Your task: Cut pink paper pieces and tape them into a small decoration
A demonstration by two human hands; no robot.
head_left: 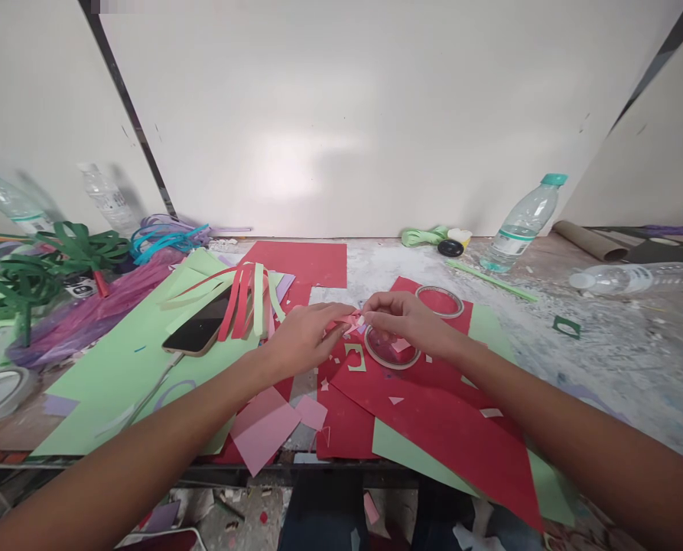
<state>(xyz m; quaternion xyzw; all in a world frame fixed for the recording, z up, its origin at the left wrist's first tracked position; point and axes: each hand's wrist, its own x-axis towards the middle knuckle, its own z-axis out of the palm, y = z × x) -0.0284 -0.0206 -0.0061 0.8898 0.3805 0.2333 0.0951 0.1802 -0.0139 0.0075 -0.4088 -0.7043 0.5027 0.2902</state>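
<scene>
My left hand (304, 337) and my right hand (407, 317) meet over the middle of the table. Between their fingertips is a small pink paper piece (351, 323), partly hidden by the fingers. Both hands are closed in a pinch. Beneath them lie red paper sheets (433, 413) strewn with small scraps. A tape roll (395, 366) sits just below my right hand, with a second tape roll (447, 310) behind it. Close by my left hand lie a green scrap with a round cutout (354, 357) and a pink paper square (265, 428).
Left of my hands, a phone (199, 327) with a cable rests on green paper (112, 367), beside red and green strips (241, 302). Dark green paper loops (86, 249) stand farther left. A water bottle (525, 222) leans at the back right; another bottle (633, 277) lies on its side.
</scene>
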